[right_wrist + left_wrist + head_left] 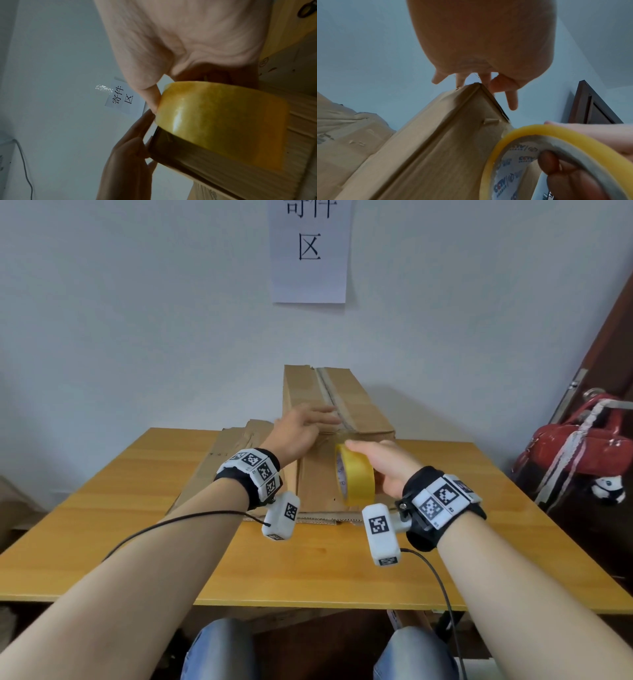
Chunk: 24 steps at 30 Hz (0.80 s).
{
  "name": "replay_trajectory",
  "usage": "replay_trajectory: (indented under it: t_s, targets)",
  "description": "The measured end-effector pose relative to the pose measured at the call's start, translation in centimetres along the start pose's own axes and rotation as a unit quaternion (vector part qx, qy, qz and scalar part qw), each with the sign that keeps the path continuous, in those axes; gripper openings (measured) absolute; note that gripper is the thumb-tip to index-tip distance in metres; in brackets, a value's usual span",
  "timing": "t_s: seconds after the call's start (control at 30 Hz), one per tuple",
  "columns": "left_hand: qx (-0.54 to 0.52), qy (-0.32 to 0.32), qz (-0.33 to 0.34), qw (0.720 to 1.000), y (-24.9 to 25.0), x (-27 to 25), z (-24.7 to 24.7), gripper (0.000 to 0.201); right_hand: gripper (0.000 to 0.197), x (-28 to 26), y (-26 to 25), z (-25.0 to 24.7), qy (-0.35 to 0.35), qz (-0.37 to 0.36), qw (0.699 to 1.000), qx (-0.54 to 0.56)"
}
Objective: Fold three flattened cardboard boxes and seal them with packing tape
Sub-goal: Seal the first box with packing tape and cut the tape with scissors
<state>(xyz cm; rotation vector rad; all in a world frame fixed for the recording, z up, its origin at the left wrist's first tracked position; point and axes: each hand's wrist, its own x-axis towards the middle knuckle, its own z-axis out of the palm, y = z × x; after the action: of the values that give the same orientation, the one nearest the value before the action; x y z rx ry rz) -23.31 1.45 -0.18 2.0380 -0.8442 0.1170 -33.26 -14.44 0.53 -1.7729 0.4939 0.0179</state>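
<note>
A folded brown cardboard box (pixel 346 405) stands on the wooden table (pixel 137 542), its top flaps closed along a taped middle seam. My left hand (pixel 305 424) lies flat on the box top near the front edge, fingers straight, pressing the flaps down. My right hand (pixel 383 467) grips a yellow tape roll (pixel 354 479) against the box's front face just under the top edge. In the left wrist view the box (pixel 436 142) runs up to my fingers (pixel 511 100), and the tape roll (pixel 539 155) has fingers through its core. The right wrist view shows the tape roll (pixel 223 121) pressed on cardboard.
Flattened cardboard boxes (pixel 236 453) lie on the table left of and under the standing box. A red bag (pixel 575 453) hangs at the right beside a dark door. A paper sign (pixel 310 251) is taped to the wall. Cables trail from both wrist cameras.
</note>
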Motion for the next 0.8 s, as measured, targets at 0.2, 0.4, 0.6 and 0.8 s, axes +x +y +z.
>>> replay_trajectory:
  t_s: [0.2,0.4,0.6,0.8]
  targets:
    - [0.154,-0.101,-0.008,0.983,0.7,1.2,0.5,0.035,0.059,0.5,0.1,-0.6,-0.016,-0.017,0.998,-0.057]
    - [0.143,-0.056,-0.033,0.988,0.5,2.0,0.7,0.023,0.05,1.3,-0.5,-2.4,-0.012,-0.057,0.975,-0.215]
    - [0.231,-0.092,-0.061,0.967,0.8,2.4,0.5,0.031,0.053,2.0,-1.9,-2.8,-0.023,-0.057,0.943,-0.327]
    - [0.264,-0.124,-0.088,0.952,1.4,3.8,-0.2,0.038,0.032,2.0,-4.4,-3.6,0.019,-0.213,0.958,-0.192]
